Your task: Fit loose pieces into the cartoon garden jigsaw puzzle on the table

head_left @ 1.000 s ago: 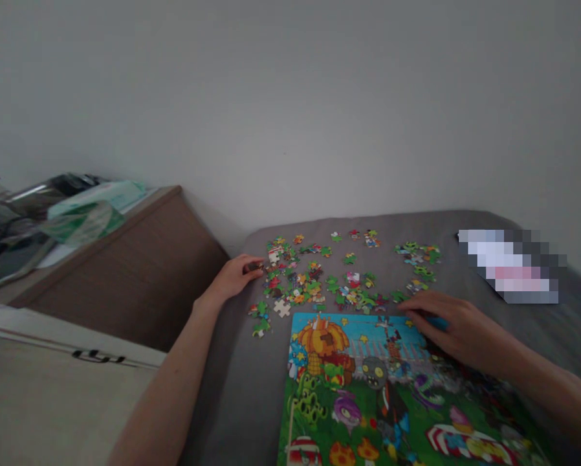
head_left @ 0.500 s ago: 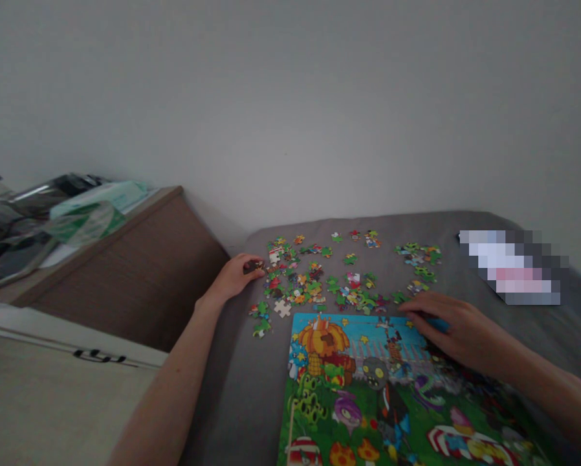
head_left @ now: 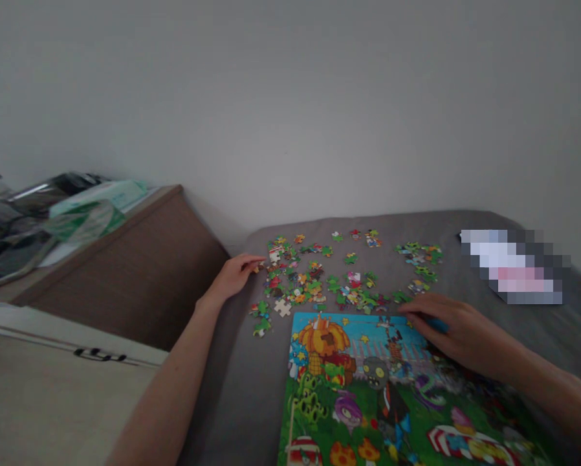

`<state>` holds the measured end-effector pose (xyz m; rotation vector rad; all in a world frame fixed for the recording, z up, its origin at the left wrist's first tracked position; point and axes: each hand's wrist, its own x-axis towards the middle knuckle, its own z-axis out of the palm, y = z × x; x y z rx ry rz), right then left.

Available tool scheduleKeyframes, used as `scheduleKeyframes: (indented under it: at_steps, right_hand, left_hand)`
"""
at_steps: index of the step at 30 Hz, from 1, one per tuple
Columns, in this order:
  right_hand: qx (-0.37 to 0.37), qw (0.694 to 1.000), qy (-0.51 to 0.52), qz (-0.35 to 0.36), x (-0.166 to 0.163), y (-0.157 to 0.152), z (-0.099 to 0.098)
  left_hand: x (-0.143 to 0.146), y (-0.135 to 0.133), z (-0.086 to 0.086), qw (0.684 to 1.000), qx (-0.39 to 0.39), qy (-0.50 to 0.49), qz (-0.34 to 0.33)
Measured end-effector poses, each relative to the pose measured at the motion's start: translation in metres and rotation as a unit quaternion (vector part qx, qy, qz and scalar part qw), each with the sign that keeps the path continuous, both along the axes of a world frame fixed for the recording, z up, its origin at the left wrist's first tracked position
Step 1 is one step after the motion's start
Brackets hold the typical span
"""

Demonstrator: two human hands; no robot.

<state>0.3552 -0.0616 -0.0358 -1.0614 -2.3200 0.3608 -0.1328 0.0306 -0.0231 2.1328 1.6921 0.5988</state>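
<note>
A partly assembled cartoon jigsaw puzzle (head_left: 368, 388) lies on a grey cloth surface (head_left: 242, 388). Several loose puzzle pieces (head_left: 319, 278) are scattered just beyond its far edge. My left hand (head_left: 232, 277) reaches to the left edge of that pile, its fingertips pinched on a small dark puzzle piece (head_left: 260, 265). My right hand (head_left: 458, 331) rests palm down on the puzzle's far right corner. Its fingers curl over a blue puzzle piece (head_left: 437, 323), which is mostly hidden beneath them.
A brown wooden cabinet (head_left: 125, 278) stands left of the surface, with plastic bags (head_left: 81, 213) piled on top. A white box edge (head_left: 52, 327) lies in front of it. A blurred-out object (head_left: 514, 266) sits at the far right. A plain wall rises behind.
My left hand's fingers have stretched slightly further right into the edge of the loose pieces. My right hand has stayed on the puzzle corner.
</note>
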Motion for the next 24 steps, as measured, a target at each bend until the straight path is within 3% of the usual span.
scheduleKeyframes:
  at_steps: [9, 24]
  right_hand:
    - [-0.007, 1.0, -0.001, 0.006, -0.001, 0.0, 0.001]
    - [0.005, 1.0, -0.004, 0.009, 0.0, 0.0, 0.0]
  left_hand:
    - [-0.002, 0.001, 0.0, 0.999, 0.011, -0.032, -0.022]
    - [0.015, 0.003, 0.002, 0.99, 0.035, -0.132, 0.039]
